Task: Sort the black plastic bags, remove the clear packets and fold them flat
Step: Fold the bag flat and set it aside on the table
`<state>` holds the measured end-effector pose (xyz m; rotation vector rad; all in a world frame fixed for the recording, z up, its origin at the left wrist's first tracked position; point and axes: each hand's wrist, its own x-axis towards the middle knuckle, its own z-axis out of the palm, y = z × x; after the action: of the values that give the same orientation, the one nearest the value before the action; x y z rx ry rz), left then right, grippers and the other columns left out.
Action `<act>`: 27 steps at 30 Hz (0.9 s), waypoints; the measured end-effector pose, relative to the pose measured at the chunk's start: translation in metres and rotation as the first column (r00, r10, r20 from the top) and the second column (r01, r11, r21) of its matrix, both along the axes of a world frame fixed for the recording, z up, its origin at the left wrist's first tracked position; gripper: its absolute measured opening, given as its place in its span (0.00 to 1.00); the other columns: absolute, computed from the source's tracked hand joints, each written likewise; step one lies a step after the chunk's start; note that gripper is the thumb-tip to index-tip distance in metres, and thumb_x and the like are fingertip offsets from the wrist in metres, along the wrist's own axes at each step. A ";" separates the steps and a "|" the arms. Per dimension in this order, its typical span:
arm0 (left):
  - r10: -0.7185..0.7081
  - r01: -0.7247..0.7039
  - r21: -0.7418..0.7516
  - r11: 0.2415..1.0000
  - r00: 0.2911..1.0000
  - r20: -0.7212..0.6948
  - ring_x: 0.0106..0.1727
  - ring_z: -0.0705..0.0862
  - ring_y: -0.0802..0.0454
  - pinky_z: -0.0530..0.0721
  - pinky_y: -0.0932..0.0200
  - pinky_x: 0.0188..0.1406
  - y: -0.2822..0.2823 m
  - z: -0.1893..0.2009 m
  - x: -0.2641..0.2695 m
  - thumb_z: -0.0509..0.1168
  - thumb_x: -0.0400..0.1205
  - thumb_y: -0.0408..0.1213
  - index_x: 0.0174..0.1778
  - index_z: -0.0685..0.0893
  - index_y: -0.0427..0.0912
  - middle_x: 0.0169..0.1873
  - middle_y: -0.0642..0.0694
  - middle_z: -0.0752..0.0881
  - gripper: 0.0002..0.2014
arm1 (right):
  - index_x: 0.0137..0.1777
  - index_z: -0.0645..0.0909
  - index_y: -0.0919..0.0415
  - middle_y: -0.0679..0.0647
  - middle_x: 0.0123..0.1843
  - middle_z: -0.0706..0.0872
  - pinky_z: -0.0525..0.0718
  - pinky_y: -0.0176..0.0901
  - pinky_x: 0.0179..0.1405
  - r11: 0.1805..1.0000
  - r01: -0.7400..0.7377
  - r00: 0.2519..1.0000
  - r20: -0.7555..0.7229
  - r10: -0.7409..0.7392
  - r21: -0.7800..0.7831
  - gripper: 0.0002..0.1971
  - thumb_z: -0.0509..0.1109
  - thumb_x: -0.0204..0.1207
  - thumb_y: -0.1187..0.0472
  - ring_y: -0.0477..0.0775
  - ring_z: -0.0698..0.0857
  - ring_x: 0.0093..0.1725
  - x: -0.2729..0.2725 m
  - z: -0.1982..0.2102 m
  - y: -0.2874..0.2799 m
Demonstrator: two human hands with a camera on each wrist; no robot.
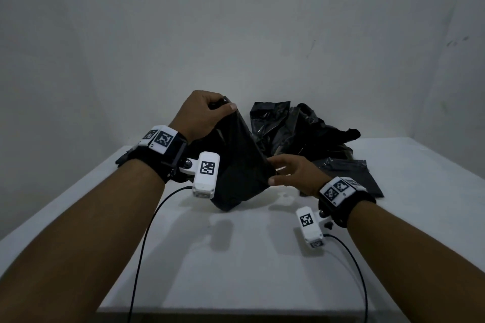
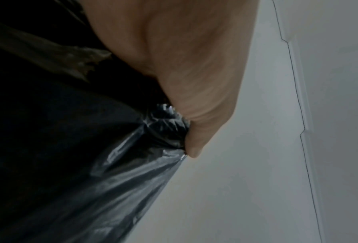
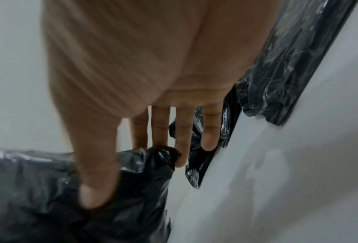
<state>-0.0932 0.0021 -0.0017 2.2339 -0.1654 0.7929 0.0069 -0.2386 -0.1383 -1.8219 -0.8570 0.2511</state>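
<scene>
Above the table's middle I hold up a black plastic bag (image 1: 237, 165). My left hand (image 1: 207, 113) grips its bunched top corner in curled fingers; the left wrist view shows the crumpled plastic (image 2: 111, 164) squeezed under that hand (image 2: 194, 82). My right hand (image 1: 291, 173) pinches the bag's lower right corner, thumb in front and fingers behind. In the right wrist view the thumb (image 3: 95, 180) presses on the bag (image 3: 38, 197). The bag's bottom tip hangs just over the tabletop. No loose clear packet shows.
A crumpled pile of black bags (image 1: 296, 128) lies behind on the white table (image 1: 236, 257). A flat black bag in glossy clear wrap (image 1: 346, 173) (image 3: 288, 57) lies under my right wrist. A plain wall stands close behind. Thin cables trail from both wrist cameras.
</scene>
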 end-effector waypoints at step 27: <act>-0.178 0.022 -0.512 0.859 0.949 -0.259 0.59 0.83 0.61 0.75 0.54 0.57 0.036 -0.054 0.002 0.80 0.50 0.72 0.68 0.78 0.55 0.57 0.61 0.87 0.51 | 0.53 0.87 0.57 0.57 0.54 0.92 0.89 0.59 0.58 0.977 0.091 0.989 -0.136 -0.066 0.191 0.14 0.83 0.69 0.68 0.60 0.91 0.56 0.002 0.031 0.015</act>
<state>-0.0911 0.0381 -0.0555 1.7932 0.0683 0.3716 0.0091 -0.2241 -0.1073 -1.6322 -0.6928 0.2223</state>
